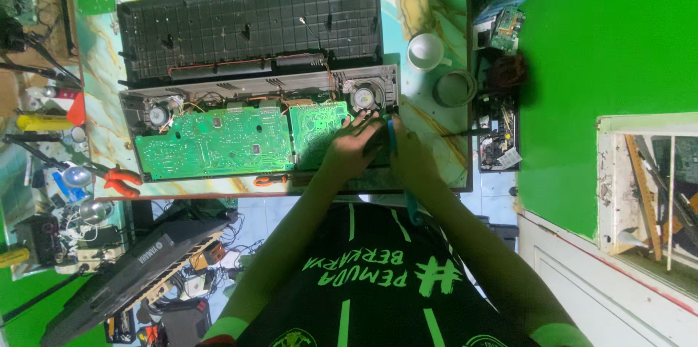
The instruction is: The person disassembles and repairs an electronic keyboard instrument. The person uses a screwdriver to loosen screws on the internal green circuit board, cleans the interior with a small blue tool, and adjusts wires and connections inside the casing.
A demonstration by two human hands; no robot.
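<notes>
Both hands meet at the right end of the opened keyboard case on the table. The left hand presses fingers on the small green circuit board; the right hand has its grip closed round a blue-handled tool.

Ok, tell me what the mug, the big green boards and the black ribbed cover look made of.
Mug: likely glazed ceramic, white and smooth.
Green boards: printed circuit laminate, green-coated, dotted with small components.
Black ribbed cover: probably moulded plastic, matte, with grid ribbing.
</notes>
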